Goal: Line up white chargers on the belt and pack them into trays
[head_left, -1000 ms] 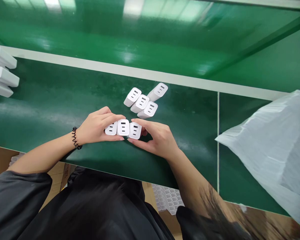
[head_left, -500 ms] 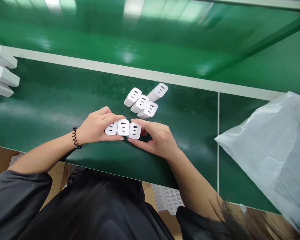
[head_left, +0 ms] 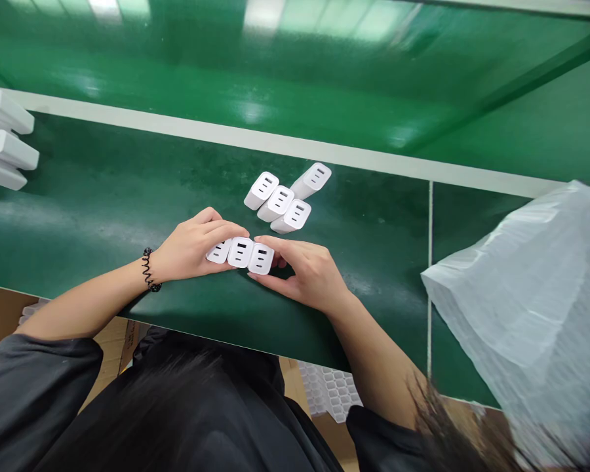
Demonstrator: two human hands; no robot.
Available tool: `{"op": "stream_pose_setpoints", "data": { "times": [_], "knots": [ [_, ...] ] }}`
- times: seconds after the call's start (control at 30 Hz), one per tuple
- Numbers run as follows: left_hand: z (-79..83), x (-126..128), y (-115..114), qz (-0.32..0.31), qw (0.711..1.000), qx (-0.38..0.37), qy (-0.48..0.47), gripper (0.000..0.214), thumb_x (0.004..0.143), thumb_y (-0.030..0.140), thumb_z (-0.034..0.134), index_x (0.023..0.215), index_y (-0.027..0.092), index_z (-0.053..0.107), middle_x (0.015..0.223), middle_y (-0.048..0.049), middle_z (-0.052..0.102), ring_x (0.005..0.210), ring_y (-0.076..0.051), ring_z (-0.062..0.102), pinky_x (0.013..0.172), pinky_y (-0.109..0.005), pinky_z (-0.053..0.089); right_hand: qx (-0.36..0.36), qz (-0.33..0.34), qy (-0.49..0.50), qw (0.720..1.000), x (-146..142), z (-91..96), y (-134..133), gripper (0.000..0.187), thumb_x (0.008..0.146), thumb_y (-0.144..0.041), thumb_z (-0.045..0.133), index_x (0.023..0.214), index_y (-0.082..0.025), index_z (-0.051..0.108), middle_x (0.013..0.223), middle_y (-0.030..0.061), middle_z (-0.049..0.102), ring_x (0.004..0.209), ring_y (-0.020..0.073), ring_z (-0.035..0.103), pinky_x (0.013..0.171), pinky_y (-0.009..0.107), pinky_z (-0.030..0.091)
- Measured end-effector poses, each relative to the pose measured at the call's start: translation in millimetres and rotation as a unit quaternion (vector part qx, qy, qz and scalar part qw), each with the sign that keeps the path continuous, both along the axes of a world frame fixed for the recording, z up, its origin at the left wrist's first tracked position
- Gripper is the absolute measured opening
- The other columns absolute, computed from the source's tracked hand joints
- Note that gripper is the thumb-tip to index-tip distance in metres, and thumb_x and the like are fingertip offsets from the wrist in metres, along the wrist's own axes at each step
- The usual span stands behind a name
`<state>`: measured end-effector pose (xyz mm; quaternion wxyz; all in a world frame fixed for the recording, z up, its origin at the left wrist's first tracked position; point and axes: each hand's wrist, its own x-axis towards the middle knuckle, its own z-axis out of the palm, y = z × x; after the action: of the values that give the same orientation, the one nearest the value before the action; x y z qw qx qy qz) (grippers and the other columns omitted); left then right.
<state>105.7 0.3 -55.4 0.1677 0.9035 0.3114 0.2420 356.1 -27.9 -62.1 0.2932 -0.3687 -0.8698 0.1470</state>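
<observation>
Three white chargers (head_left: 240, 253) stand side by side in a row on the green belt (head_left: 103, 196), port faces up. My left hand (head_left: 189, 246) is closed round the left end of the row, and my right hand (head_left: 307, 272) is closed round the right end. A loose cluster of several more white chargers (head_left: 285, 198) lies on the belt just beyond my fingers.
More white chargers (head_left: 4, 137) lie at the far left edge. A white plastic bag (head_left: 531, 301) covers the right side of the belt. A pale strip (head_left: 324, 154) divides the belt from a farther green surface. A white cell tray (head_left: 332, 390) shows below the near edge.
The row of three chargers has tilted and shifted slightly left between my hands. The bag at the right has shifted a little in view.
</observation>
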Motion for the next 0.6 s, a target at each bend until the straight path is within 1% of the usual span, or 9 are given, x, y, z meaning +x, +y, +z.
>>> {"op": "stream_pose_setpoints", "data": {
  "times": [0.1, 0.23, 0.33, 0.4, 0.5, 0.6],
  "knots": [
    [-1.3, 0.3, -0.6, 0.001, 1.0, -0.005, -0.004, 0.037, 0.09, 0.044, 0.067, 0.118, 0.021, 0.059, 0.111, -0.0028, 0.073, 0.088, -0.019, 0.052, 0.075, -0.029, 0.051, -0.005, 0.001, 0.007, 1.0, -0.3, 0.5, -0.3, 0.035, 0.091, -0.04, 0.066, 0.118, -0.019, 0.06, 0.072, -0.0012, 0.069, 0.056, 0.0132, 0.062, 0.056, 0.025, 0.049],
    [-0.1, 0.2, -0.9, 0.007, 1.0, -0.012, 0.004, 0.037, 0.091, 0.046, 0.065, 0.118, 0.021, 0.061, 0.108, -0.0041, 0.073, 0.087, -0.019, 0.054, 0.074, -0.029, 0.051, -0.017, 0.0, 0.005, 1.0, 0.3, -0.3, 0.2, 0.036, 0.091, -0.039, 0.066, 0.12, -0.02, 0.06, 0.072, -0.0013, 0.07, 0.057, 0.0136, 0.063, 0.056, 0.025, 0.049],
    [2.1, -0.7, -0.1, 0.008, 1.0, -0.016, 0.021, 0.04, 0.09, 0.049, 0.064, 0.117, 0.02, 0.062, 0.105, -0.005, 0.074, 0.085, -0.019, 0.055, 0.073, -0.03, 0.05, -0.015, -0.009, -0.009, 1.0, 1.3, -0.8, 0.8, 0.037, 0.091, -0.041, 0.065, 0.121, -0.019, 0.06, 0.07, -0.0014, 0.069, 0.057, 0.0137, 0.063, 0.056, 0.025, 0.049],
    [2.6, -1.3, 0.6, 0.001, 0.999, -0.029, 0.039, 0.044, 0.089, 0.051, 0.066, 0.119, 0.019, 0.061, 0.106, -0.0057, 0.073, 0.086, -0.02, 0.056, 0.074, -0.031, 0.049, -0.01, -0.015, -0.02, 1.0, 1.9, -0.8, 1.1, 0.04, 0.092, -0.043, 0.064, 0.123, -0.019, 0.059, 0.07, -0.0012, 0.068, 0.058, 0.0139, 0.063, 0.056, 0.026, 0.049],
    [1.7, -1.7, 1.1, -0.009, 0.997, -0.052, 0.056, 0.053, 0.087, 0.053, 0.068, 0.125, 0.018, 0.057, 0.113, -0.0078, 0.071, 0.089, -0.021, 0.057, 0.077, -0.033, 0.048, -0.003, -0.013, -0.024, 1.0, 3.0, -0.7, 1.8, 0.045, 0.092, -0.045, 0.064, 0.127, -0.016, 0.058, 0.071, -0.0007, 0.068, 0.059, 0.0141, 0.063, 0.056, 0.026, 0.049],
    [2.8, -3.3, 2.1, -0.008, 0.996, -0.082, 0.045, 0.066, 0.084, 0.051, 0.071, 0.136, 0.017, 0.047, 0.118, -0.0094, 0.068, 0.092, -0.022, 0.058, 0.08, -0.035, 0.047, -0.012, -0.008, -0.028, 1.0, 4.8, -0.9, 2.5, 0.05, 0.091, -0.046, 0.066, 0.131, -0.016, 0.056, 0.071, -0.001, 0.067, 0.059, 0.0144, 0.063, 0.057, 0.026, 0.049]
  ]
}}
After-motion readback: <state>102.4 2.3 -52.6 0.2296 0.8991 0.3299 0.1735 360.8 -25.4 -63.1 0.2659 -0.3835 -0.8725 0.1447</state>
